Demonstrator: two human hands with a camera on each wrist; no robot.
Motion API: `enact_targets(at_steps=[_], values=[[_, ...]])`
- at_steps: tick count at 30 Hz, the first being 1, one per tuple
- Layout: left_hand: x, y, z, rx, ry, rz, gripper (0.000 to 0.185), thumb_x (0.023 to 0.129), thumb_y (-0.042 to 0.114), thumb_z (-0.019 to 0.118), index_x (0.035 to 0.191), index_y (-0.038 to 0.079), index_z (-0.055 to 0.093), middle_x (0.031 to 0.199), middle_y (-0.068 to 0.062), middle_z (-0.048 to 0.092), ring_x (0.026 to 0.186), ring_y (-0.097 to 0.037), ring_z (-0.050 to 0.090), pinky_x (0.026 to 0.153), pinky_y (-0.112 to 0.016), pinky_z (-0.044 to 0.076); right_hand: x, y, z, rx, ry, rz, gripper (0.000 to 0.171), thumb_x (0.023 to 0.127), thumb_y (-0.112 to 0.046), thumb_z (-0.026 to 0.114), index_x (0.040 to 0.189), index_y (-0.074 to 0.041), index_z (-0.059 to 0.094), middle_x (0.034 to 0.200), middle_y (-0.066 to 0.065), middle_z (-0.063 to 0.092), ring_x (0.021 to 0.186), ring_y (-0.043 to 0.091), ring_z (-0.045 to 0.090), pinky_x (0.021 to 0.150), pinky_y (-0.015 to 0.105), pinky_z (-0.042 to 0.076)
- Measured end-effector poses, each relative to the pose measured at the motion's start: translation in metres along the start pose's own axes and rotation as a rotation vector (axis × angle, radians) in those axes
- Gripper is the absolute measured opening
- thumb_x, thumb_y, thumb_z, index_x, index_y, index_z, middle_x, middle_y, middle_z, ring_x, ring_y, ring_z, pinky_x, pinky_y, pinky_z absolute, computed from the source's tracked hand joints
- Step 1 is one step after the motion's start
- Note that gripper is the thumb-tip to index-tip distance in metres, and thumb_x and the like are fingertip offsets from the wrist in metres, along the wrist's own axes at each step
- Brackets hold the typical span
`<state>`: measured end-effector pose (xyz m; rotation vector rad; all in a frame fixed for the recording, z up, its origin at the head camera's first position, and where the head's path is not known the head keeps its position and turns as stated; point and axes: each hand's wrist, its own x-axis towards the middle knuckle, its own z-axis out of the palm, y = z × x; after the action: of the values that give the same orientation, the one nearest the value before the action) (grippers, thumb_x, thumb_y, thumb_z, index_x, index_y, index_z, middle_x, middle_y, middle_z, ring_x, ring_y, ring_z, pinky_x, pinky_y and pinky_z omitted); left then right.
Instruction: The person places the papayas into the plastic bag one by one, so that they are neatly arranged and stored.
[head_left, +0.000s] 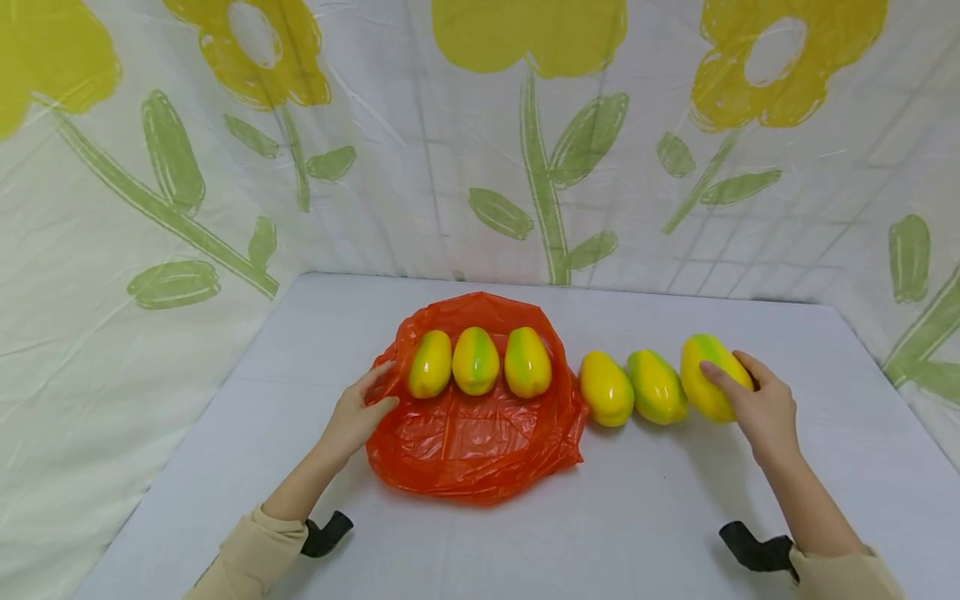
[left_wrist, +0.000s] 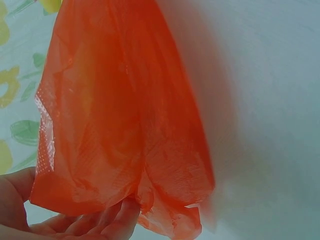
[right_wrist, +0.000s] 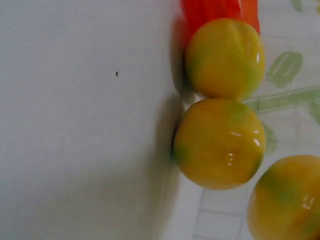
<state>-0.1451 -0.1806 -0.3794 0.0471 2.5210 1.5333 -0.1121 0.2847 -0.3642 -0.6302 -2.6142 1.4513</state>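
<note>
We see the right hand curled around the far-right mango, holding its right side. The left hand pinches the left edge of the orange bag, thumb over the plastic. In the right wrist view we cannot see any fingers, only round mango ends. The held mango sits on the white table, right of two other mangoes. Its long side points away from us, green tip far, leaning a bit left. Three more mangoes lie on the bag.
</note>
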Motion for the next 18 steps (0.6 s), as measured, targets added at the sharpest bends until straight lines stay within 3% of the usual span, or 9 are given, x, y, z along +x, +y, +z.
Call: enact_targets(at_steps=[6,11,18], values=[[0.000,0.000,0.000,-0.001,0.004,-0.002,0.054,0.096,0.005,0.047,0.148,0.001,0.035,0.146,-0.026,0.039,0.134,-0.042,0.037,0.104,-0.053,0.039,-0.014,-0.011,0.004,-0.001,0.001,-0.062,0.076,0.096,-0.047,0.052,0.151,0.000,0.028,0.149,0.029,0.034,0.122,0.040,0.039,0.093,0.040,0.042],[0.000,-0.001,0.000,0.003,0.004,-0.002,0.054,0.096,0.005,0.047,0.148,0.001,0.034,0.146,-0.027,0.039,0.134,-0.042,0.037,0.104,-0.053,0.040,-0.024,-0.019,0.009,0.010,-0.026,-0.094,0.075,0.096,-0.045,0.055,0.151,-0.001,0.030,0.148,0.028,0.035,0.123,0.039,0.039,0.088,0.031,0.040],[0.000,0.000,0.001,0.000,0.005,0.005,0.054,0.096,0.005,0.047,0.148,0.001,0.035,0.146,-0.027,0.040,0.134,-0.042,0.037,0.105,-0.054,0.038,-0.032,-0.028,0.022,0.043,-0.064,-0.115,0.075,0.096,-0.043,0.057,0.152,-0.001,0.029,0.152,0.026,0.031,0.130,0.041,0.036,0.106,0.054,0.035]])
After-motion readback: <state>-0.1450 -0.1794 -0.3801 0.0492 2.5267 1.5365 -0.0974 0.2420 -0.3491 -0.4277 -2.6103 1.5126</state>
